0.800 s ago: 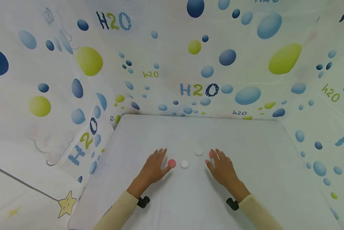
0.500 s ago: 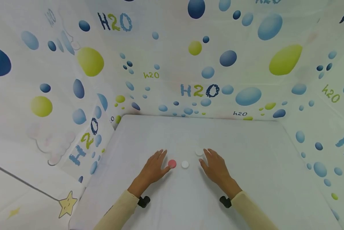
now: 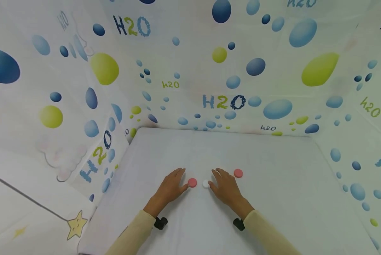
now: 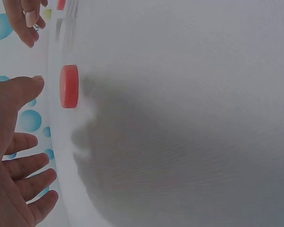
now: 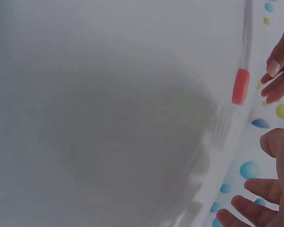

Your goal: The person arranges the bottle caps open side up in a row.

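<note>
A red ribbed bottle cap point(image 3: 192, 182) lies on the white table by the thumb of my left hand point(image 3: 169, 187). In the left wrist view this red cap point(image 4: 69, 86) shows its ribbed side, and the left fingers spread apart, holding nothing. Just right of it in the head view is a white bottle cap point(image 3: 205, 183), partly covered by the thumb of my right hand point(image 3: 226, 188). That hand hovers with its fingers loosely extended and nothing in them. Another red cap point(image 3: 238, 173) lies beyond its back. A second white cap is hidden behind the right hand in the head view.
The table point(image 3: 273, 198) has a white cloth surface. Its far edge meets a white wall sheet point(image 3: 190, 63) printed with blue and green drops and H2O lettering. Similar sheets rise at the left and right sides.
My right hand has moved left, from the farther red cap across the farther white cap to the nearer white cap. The farther red cap is now uncovered. My left hand stays beside its red cap.
</note>
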A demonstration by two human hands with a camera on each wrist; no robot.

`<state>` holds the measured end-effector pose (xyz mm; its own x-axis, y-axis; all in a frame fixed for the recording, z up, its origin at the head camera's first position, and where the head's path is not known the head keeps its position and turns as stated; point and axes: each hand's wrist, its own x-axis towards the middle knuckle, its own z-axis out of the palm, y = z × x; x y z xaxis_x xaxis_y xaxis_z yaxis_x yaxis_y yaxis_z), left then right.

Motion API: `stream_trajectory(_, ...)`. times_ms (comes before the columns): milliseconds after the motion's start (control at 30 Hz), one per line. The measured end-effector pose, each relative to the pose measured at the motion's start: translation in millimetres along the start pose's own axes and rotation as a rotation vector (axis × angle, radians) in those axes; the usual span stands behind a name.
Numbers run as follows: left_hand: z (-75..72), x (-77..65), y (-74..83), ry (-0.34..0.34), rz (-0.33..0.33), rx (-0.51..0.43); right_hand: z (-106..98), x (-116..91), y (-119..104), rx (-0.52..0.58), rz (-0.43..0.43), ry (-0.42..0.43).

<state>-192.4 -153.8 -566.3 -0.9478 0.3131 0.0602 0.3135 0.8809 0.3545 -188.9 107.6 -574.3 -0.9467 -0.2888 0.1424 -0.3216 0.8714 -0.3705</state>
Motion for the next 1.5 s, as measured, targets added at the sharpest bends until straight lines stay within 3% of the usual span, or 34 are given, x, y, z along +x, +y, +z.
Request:
stream_trajectory(467,4.6,2.2,-1.0,-0.011,0.017,0.008,20.0,14.0,-20.8,-0.031,-0.128,0.04)
stream_trajectory(1000,7.2,6.2,-1.6,-0.002,0.075,0.037,35.0,25.0,-34.6,-0.023,-0.137,0.005)
stream_trajectory(1500,8.8,9.4,-0.1,0.009,0.124,0.069,35.8,26.0,-37.5,-0.028,-0.164,-0.014)
